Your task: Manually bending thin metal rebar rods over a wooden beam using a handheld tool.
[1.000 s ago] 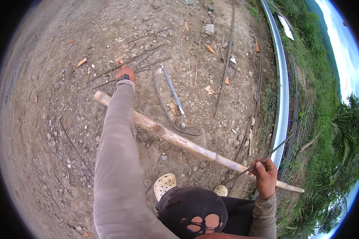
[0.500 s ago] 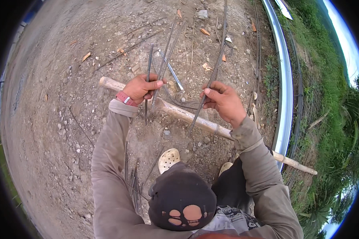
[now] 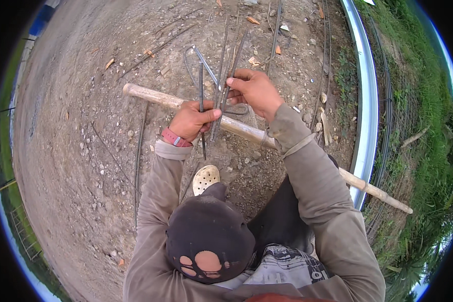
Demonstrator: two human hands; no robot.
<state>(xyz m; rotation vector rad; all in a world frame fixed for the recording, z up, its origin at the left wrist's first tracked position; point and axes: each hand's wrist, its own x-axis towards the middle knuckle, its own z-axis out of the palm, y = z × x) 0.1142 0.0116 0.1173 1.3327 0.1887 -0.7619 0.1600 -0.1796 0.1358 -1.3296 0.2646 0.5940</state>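
Note:
My left hand [image 3: 190, 121], with a red strap at the wrist, is closed around a short dark metal rod [image 3: 201, 83]. Between its thumb and fingers it also pinches a thin longer rod [image 3: 223, 43]. My right hand [image 3: 255, 91] grips another dark rod [image 3: 240, 48] between thumb and fingers. The lower part of that rod meets the left hand's thumb, beside the thin rod. All of them point away from me, roughly lengthwise. Below both hands a bamboo pole [image 3: 246, 132] lies across the ground.
A shiny metal bar [image 3: 205, 64] lies beyond my left hand. Thin rods [image 3: 140, 156] and orange brick bits [image 3: 252, 20] are scattered on stony dirt. A long pale metal rail [image 3: 367, 100], dark cables [image 3: 388, 90] and grass run along the right. My foot wears a beige clog [image 3: 206, 178].
My right hand has moved left and away from me, carrying its rod over to the rods in my left hand. The whole view has shifted slightly.

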